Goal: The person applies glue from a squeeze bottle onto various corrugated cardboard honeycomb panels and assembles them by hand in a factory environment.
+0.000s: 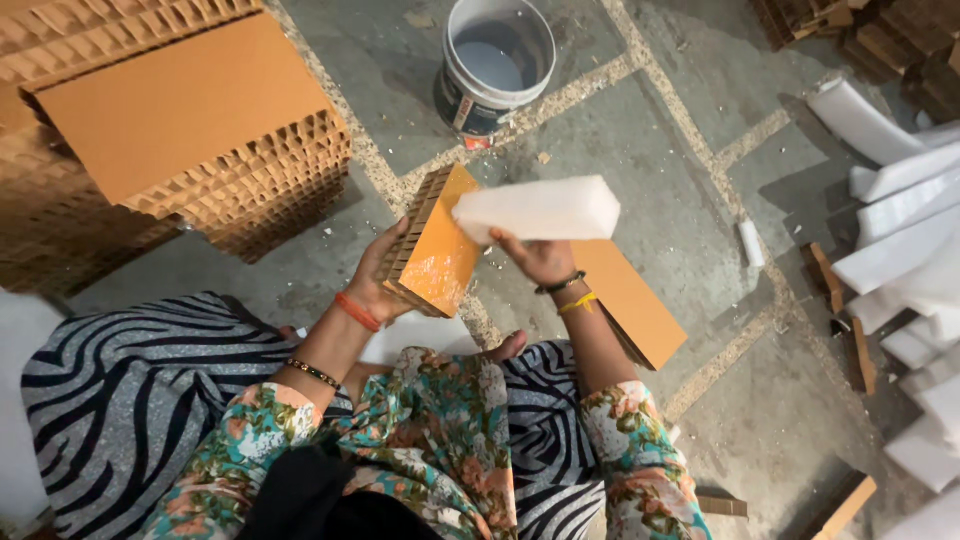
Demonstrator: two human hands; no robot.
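Note:
My left hand (378, 272) grips a small honeycomb cardboard block (437, 245) by its ribbed edge, its shiny orange face turned up and toward my right. My right hand (538, 259) holds a white foam bar (540, 209) level just above and beside the block's upper edge. Both wrists wear bangles. I sit on the floor over zebra-striped cloth (140, 370), with my floral sleeves in the foreground.
A tall stack of honeycomb cardboard blocks (200, 130) stands at the left. A white bucket (495, 62) sits on the concrete floor ahead. A flat orange board (632, 303) lies under my right arm. White foam pieces (905, 230) pile up at the right, with wood scraps (860, 352) nearby.

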